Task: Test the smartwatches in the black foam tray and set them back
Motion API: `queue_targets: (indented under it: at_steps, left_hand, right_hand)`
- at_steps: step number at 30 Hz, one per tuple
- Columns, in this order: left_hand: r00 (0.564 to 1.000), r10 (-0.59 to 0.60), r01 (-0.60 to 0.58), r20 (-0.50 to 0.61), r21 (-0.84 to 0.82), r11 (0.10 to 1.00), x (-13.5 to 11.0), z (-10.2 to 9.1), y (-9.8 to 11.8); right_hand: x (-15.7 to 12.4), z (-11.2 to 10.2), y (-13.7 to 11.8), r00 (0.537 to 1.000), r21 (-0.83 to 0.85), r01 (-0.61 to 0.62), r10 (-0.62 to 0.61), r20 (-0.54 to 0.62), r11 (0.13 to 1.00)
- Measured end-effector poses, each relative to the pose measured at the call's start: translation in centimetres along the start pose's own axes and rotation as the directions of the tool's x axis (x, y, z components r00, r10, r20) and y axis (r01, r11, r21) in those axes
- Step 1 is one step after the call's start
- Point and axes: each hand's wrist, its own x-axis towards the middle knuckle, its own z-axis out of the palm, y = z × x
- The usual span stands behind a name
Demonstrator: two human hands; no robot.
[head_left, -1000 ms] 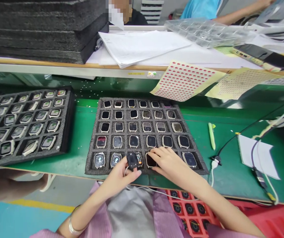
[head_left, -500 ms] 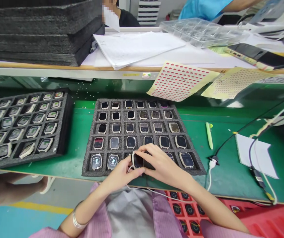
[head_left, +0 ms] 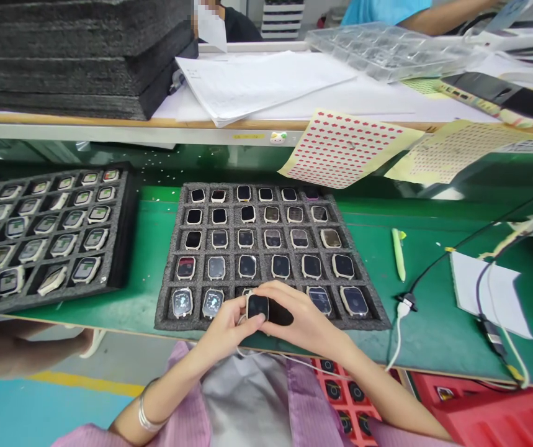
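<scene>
A smartwatch [head_left: 257, 306] with a dark screen and pale case is held just above the front row of a grey foam tray [head_left: 166, 292]. My left hand [head_left: 229, 323] is closed around its left side, thumb on the lower screen edge. My right hand [head_left: 306, 316] arches over from the right, its fingertips at the watch's top and lower right edges. A thin white cable [head_left: 294, 359] trails from beneath my left hand toward the right; its end at the watch is hidden. Other watches sit in the tray's compartments, and two front-left ones [head_left: 182, 302] have lit screens.
On the left stands another foam tray [head_left: 116, 248] of watches. A green pen [head_left: 398, 254], a cable connector [head_left: 404, 305] and white paper [head_left: 484, 292] lie right. Sticker sheets [head_left: 345, 149] hang from the shelf. Red trays [head_left: 503, 416] are below the table edge. Co-workers are behind the shelf.
My right hand's fingers have opened out from over the watch, leaving more of its screen visible. The watch stays in my left hand, and its thumb has moved onto the screen edge. The view has shifted slightly.
</scene>
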Motion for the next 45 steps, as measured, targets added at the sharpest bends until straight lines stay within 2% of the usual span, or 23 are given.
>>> queue_targets:
  at_steps: [13, 20, 25, 28, 34, 38, 45]
  left_hand:
    - [1.0, -0.005, 0.007, 0.029, -0.046, 0.999, 0.0, -0.3, 0.6]
    - [0.995, -0.096, 0.099, 0.039, -0.094, 0.991, 0.0, -0.6, 0.2]
    - [0.991, -0.117, 0.124, 0.068, -0.112, 0.986, 0.0, -1.0, -0.5]
    - [0.99, -0.116, 0.128, 0.08, -0.161, 0.979, 0.3, -1.2, -0.7]
    - [0.983, -0.127, 0.16, 0.131, -0.288, 0.944, 0.7, -1.7, -0.8]
    - [0.993, -0.086, 0.104, 0.081, -0.246, 0.964, 0.7, -1.4, -0.6]
    - [0.999, -0.042, 0.04, -0.021, -0.107, 0.993, 0.9, -0.9, -0.8]
  right_hand:
    - [-0.3, 0.4, 0.0, 0.999, 0.069, -0.004, 0.006, -0.035, 0.998]
    - [-0.3, 0.6, 0.1, 0.999, 0.136, -0.007, 0.014, -0.048, 0.991]
    - [-0.3, 0.8, 0.5, 0.995, 0.171, -0.072, 0.083, -0.057, 0.983]
    - [-0.1, 0.9, 0.6, 0.991, 0.188, -0.099, 0.114, -0.07, 0.977]
    - [0.5, 1.1, 0.5, 0.995, 0.207, -0.087, 0.096, -0.037, 0.974]
    - [0.5, 1.0, 0.8, 0.996, 0.234, -0.068, 0.078, -0.033, 0.97]
    - [0.4, 0.9, 0.7, 0.992, 0.216, -0.043, 0.068, -0.108, 0.976]
